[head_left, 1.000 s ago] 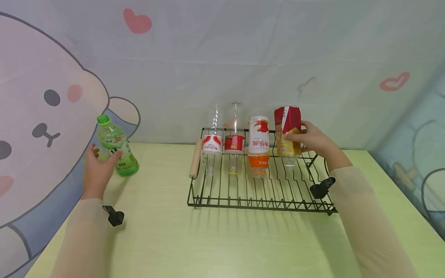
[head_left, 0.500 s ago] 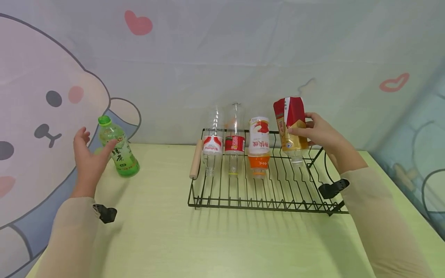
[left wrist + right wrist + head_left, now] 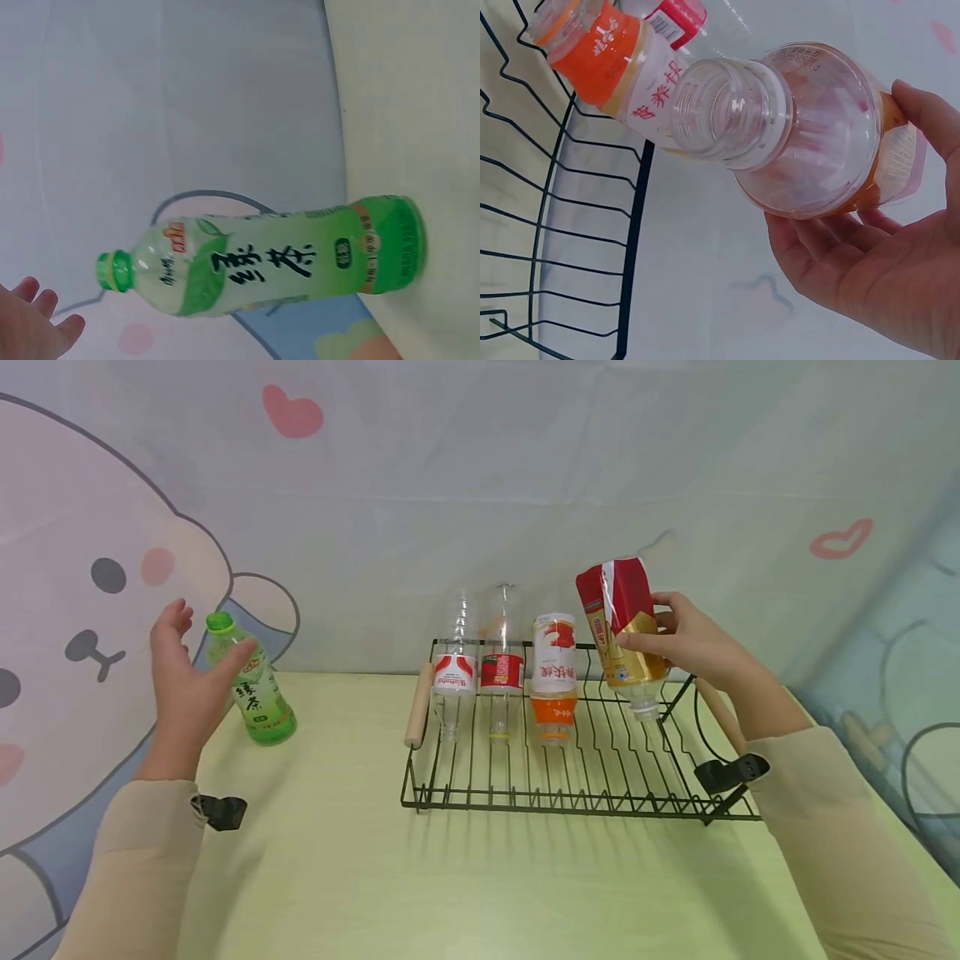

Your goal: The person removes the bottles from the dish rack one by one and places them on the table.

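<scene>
a pale grey cloth (image 3: 420,485) hangs behind the table (image 3: 480,885), faintly creased across. a big cartoon animal (image 3: 120,618) with pink cheeks fills its left side; a solid heart (image 3: 292,412) sits near the top, an outlined heart (image 3: 817,547) well to the right. the far right turns bluish. the table is plain, pale yellow-green, in soft light with blurred shadows.

Red-and-gold bottle (image 3: 618,622), right: clear plastic, glossy-wrapped. Green bottle (image 3: 259,697), left: smooth translucent plastic, glossy. Wire rack (image 3: 634,240): dark metal, smooth. Rack handle (image 3: 420,706): matt wood. Backdrop (image 3: 525,485), far: matt cloth, lightly creased. Counter (image 3: 480,885): smooth. Right sleeve (image 3: 840,827): matt cloth.
</scene>
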Motion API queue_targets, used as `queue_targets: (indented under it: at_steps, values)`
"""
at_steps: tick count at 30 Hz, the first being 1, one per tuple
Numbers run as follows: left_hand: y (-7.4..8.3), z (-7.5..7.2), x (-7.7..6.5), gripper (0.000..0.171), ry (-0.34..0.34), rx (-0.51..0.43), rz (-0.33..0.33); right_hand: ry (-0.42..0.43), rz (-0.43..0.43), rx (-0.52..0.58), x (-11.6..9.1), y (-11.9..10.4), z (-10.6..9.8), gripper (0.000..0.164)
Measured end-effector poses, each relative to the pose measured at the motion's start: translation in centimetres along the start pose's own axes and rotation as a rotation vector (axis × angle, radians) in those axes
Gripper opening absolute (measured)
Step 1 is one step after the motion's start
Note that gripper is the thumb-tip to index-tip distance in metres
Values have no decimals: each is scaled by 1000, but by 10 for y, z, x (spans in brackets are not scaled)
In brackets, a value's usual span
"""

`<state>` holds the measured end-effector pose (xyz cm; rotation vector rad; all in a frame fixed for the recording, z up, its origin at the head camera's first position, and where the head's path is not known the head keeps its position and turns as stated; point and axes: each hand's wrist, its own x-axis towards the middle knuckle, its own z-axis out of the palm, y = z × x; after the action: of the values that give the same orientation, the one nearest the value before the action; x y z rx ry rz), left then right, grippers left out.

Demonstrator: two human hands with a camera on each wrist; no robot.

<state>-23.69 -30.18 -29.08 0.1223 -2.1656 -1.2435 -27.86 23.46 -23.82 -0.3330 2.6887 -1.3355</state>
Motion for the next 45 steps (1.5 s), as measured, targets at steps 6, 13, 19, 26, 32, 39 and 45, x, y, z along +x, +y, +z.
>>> queue_targets:
  at_steps: [6,13,19,26,32,39,45]
  values:
    - [24,4,-4,83,-63,-2,41,4,-8,-24,-10,-9,1,91]
    - [56,12,-15,81,-121,-15,143,-7,-37,-40,-21,-21,7,88]
    - [79,21,-25,81,-171,9,276,-37,-59,-30,-27,-30,14,81]
    - [100,32,-36,82,-236,12,426,-42,-98,-60,-38,-45,22,75]
    - [114,42,-47,82,-278,-14,561,-64,-151,-63,-44,-52,29,71]
    - [126,52,-58,83,-356,1,627,-110,-187,-56,-47,-56,35,72]
    - [138,60,-64,82,-424,-9,712,-137,-212,-64,-51,-62,42,70]
